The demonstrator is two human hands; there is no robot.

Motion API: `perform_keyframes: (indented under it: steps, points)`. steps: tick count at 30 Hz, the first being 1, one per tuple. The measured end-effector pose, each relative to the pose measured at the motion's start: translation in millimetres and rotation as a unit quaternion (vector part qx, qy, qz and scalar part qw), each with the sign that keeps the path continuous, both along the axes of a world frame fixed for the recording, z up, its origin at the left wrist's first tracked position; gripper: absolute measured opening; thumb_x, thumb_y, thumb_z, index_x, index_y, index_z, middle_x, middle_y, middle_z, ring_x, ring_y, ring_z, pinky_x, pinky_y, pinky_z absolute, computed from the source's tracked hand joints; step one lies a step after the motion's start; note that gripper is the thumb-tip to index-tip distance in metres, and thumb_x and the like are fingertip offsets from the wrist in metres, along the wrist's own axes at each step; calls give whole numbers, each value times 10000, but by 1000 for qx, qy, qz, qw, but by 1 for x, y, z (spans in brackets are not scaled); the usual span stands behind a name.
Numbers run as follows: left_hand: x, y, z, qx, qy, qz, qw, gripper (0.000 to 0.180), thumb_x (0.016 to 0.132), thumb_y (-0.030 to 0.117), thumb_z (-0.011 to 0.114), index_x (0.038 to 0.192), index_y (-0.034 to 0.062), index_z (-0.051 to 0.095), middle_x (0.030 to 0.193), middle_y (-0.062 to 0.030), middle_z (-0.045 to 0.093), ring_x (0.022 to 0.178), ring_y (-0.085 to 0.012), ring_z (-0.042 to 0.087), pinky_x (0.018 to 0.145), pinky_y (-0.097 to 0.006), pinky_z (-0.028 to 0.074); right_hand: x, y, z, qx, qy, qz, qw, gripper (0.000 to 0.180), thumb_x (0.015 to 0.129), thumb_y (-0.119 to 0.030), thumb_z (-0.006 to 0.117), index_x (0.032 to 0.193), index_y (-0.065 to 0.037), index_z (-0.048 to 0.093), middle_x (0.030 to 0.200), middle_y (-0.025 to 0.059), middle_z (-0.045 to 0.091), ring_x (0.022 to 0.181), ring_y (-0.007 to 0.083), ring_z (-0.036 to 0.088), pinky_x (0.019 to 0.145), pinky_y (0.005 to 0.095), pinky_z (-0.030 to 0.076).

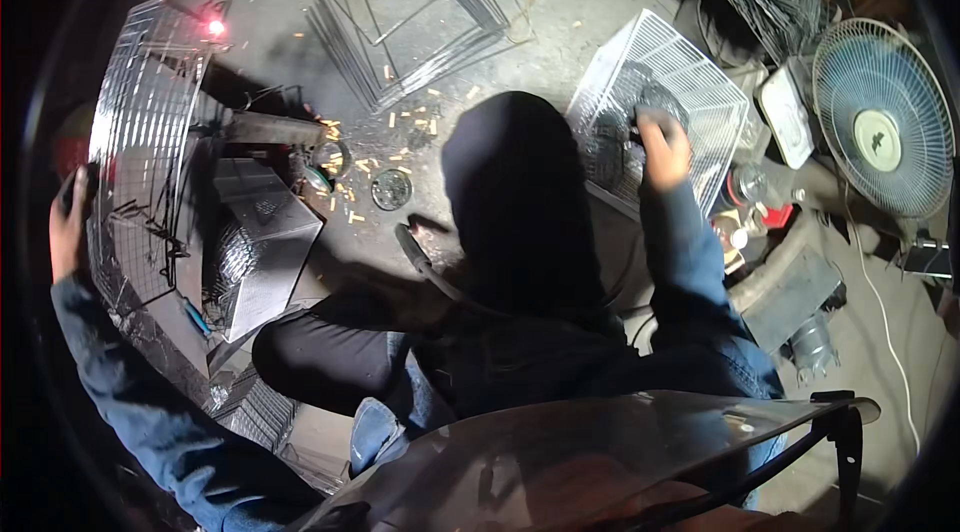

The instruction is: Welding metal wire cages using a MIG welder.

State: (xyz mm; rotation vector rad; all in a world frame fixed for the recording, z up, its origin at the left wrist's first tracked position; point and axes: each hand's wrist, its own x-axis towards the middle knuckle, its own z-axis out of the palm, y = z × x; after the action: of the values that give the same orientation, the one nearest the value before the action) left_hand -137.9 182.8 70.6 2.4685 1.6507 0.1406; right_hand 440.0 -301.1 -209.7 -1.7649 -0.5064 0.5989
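Note:
At the far left my left hand [68, 227] grips the outer side of a tall wire mesh rack [150, 62], its fingertips dark, perhaps covered. My right hand [663, 147] reaches into a white wire basket [725, 112] at right of centre. Its fingers are curled down, with dark tips, over a heap of small dark metal pieces [610, 137] in the basket. Whatever lies between those fingers is hidden. A red light [216, 28] glows by the rack's upper corner.
Bundles of bent wire rods [440, 57] lie on the floor ahead. Tan stubs surround a round glass dish [391, 190]. A handled tool with a cable [412, 247] lies near my knees. A fan [880, 137] stands right; a metal box [265, 272] sits left; a clear visor [600, 442] crosses the lower edge.

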Motion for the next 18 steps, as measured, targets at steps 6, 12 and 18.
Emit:
perform_keyframes:
  steps: [6,12,18]
  points:
    - [-51,61,-11,8,-24,-11,1000,511,903,401,551,1174,-31,570,1100,-100,622,1023,-151,555,920,-269,404,104,-66,-260,-491,-27,-114,863,965,583,-471,810,1283,59,407,1191,233,552,1120,321,532,979,359,398]
    - [75,-57,-33,5,-16,29,999,569,869,455,584,1164,-30,575,1067,-98,627,986,-153,553,902,-268,407,69,-39,-206,-482,-203,131,842,496,749,-441,637,1009,-19,640,1028,246,616,1005,376,579,885,405,455]
    - [94,-52,-25,-27,-45,-34,998,553,856,450,606,1143,-23,589,1092,-134,633,1021,-189,578,906,-282,411,92,-47,-142,-352,-42,-39,934,501,830,-381,585,1170,-14,561,1056,256,608,899,364,628,876,378,472]
